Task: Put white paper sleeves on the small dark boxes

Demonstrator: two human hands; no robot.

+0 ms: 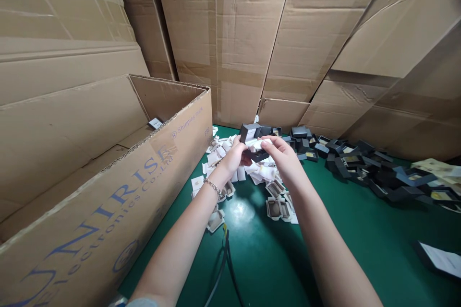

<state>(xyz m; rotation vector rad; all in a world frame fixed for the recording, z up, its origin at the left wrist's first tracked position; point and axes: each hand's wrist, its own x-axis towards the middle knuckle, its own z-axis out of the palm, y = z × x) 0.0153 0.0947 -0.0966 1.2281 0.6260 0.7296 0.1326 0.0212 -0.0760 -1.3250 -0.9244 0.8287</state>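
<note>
Both my hands meet over the green table (324,249) above a heap of small white inserts (266,172). My left hand (236,156), a bracelet on its wrist, is closed around a small black box (259,156). My right hand (283,156) pinches a white insert (261,144) at the top of that same box. A grey-black open box (249,132) stands just behind my fingers. Part of the held box is hidden by my fingers.
A large open carton printed "UNIRISE" (118,192) stands at left. Tall flattened cartons (230,43) wall the back. A spread of black boxes (363,163) lies at right, with a paper sheet (441,259) at the far right. A black cable (225,264) runs near the front edge.
</note>
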